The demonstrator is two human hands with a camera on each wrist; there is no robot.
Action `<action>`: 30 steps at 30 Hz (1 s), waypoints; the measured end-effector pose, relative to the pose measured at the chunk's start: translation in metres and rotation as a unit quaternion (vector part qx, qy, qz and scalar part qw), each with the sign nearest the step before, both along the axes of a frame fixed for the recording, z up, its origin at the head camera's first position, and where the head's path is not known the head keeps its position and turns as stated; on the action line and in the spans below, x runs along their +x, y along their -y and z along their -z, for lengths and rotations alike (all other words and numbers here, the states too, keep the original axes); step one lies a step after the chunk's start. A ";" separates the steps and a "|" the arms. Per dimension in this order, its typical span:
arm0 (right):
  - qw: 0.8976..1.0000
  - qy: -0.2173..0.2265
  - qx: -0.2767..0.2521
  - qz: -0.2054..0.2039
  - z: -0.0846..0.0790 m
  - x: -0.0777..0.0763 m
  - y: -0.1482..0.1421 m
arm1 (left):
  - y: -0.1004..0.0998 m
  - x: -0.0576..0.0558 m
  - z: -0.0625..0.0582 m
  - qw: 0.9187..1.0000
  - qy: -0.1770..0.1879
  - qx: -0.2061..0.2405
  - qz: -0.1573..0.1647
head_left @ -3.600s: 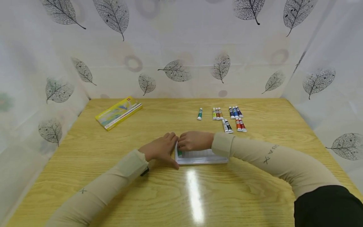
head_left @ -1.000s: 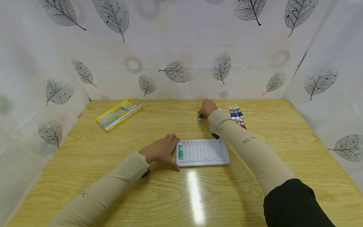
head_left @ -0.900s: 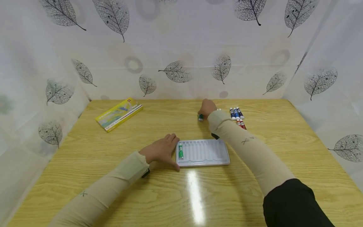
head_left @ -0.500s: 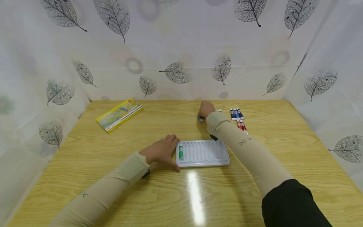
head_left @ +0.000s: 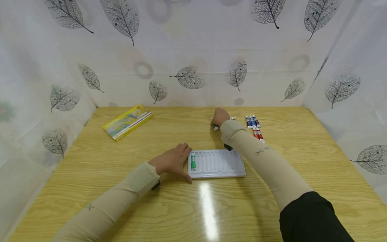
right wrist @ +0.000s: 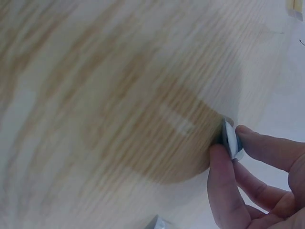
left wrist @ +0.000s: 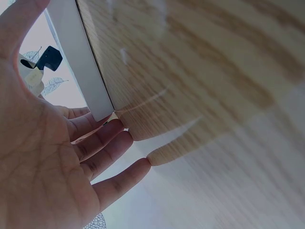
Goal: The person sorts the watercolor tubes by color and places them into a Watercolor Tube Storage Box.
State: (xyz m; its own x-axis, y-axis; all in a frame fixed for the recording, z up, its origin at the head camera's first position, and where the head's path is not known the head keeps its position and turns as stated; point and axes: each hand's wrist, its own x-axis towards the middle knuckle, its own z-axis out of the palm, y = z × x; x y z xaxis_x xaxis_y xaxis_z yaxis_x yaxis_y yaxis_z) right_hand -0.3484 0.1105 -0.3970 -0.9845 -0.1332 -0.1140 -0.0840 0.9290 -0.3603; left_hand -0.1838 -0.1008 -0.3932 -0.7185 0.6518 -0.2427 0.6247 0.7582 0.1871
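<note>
At the back of the table my right hand (head_left: 220,116) pinches a dark green paint tube (head_left: 215,127). The right wrist view shows thumb and fingers on either side of the tube's flat crimped end (right wrist: 231,140); the rest of it is mostly covered. My left hand (head_left: 172,160) rests against the left end of a white ridged tray (head_left: 217,163), thumb at the near corner and fingers at the far one. In the left wrist view, nearly straight fingers touch the tray's edge (left wrist: 81,57). A lighter green paint tube (head_left: 193,162) lies in the tray's leftmost slot.
Blue and purple paint tubes (head_left: 252,121) lie at the back right, with red and orange tubes (head_left: 258,134) in front. Small tube caps (head_left: 233,118) show beside my right wrist, which hides other tubes. A yellow box (head_left: 127,122) sits at the back left.
My right hand has left the tray, where the lighter green tube now shows, and has moved back to the dark green tube. That tube has tilted slightly. My left hand has stayed put.
</note>
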 end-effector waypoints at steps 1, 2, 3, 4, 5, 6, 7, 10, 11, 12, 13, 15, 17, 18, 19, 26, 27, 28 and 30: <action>1.000 0.005 -0.004 0.000 0.000 -0.001 -0.001 | 0.000 0.000 0.000 1.000 -0.001 0.000 0.000; 1.000 0.009 -0.009 0.000 0.001 -0.002 -0.002 | 0.000 0.000 0.000 1.000 -0.002 0.000 0.001; 1.000 0.013 -0.013 0.000 0.001 -0.003 -0.003 | 0.000 0.000 0.000 1.000 -0.002 -0.001 0.000; 1.000 0.017 -0.017 0.000 0.002 -0.004 -0.004 | 0.000 0.000 0.000 1.000 -0.002 -0.002 0.000; 1.000 0.022 -0.020 0.000 0.003 -0.005 -0.005 | 0.000 0.000 0.000 1.000 -0.001 -0.003 -0.001; 0.999 0.028 -0.023 -0.001 0.003 -0.005 -0.006 | 0.000 0.000 0.000 1.000 0.001 -0.003 -0.002; 0.999 0.034 -0.030 0.001 0.003 -0.006 -0.007 | 0.000 0.000 -0.001 1.000 0.003 -0.004 -0.004; 0.998 0.043 -0.043 0.007 0.002 -0.005 -0.010 | -0.001 0.000 -0.001 1.000 0.006 -0.007 -0.006; 0.998 0.045 -0.049 0.009 0.001 -0.004 -0.010 | -0.001 0.000 -0.001 1.000 0.006 -0.007 -0.007; 0.997 0.047 -0.057 0.011 0.000 -0.003 -0.011 | -0.001 0.000 -0.001 1.000 0.006 -0.008 -0.007; 0.997 0.046 -0.064 0.013 -0.001 -0.002 -0.012 | -0.001 0.000 -0.001 1.000 0.006 -0.008 -0.006; 0.996 0.044 -0.082 0.014 -0.002 0.000 -0.013 | 0.000 0.000 -0.001 1.000 0.004 -0.009 -0.005; 0.993 0.041 -0.106 0.017 -0.003 0.002 -0.015 | -0.001 0.000 -0.001 1.000 0.003 -0.010 -0.004; 0.992 0.038 -0.119 0.020 -0.004 0.002 -0.016 | -0.001 0.000 -0.002 1.000 0.003 -0.011 -0.003; 0.990 0.037 -0.135 0.022 -0.004 0.004 -0.017 | -0.001 0.000 -0.002 1.000 0.002 -0.012 -0.003; 0.969 0.029 -0.242 0.023 -0.009 0.016 -0.022 | -0.002 0.000 -0.003 1.000 0.010 -0.021 -0.011; 0.967 0.026 -0.252 0.019 -0.009 0.018 -0.023 | -0.003 0.000 -0.003 1.000 0.011 -0.021 -0.013; 0.965 0.022 -0.261 0.015 -0.010 0.020 -0.024 | -0.003 0.000 -0.003 1.000 0.013 -0.022 -0.014; 0.962 0.016 -0.272 0.008 -0.012 0.025 -0.026 | -0.003 0.000 -0.003 1.000 0.014 -0.023 -0.016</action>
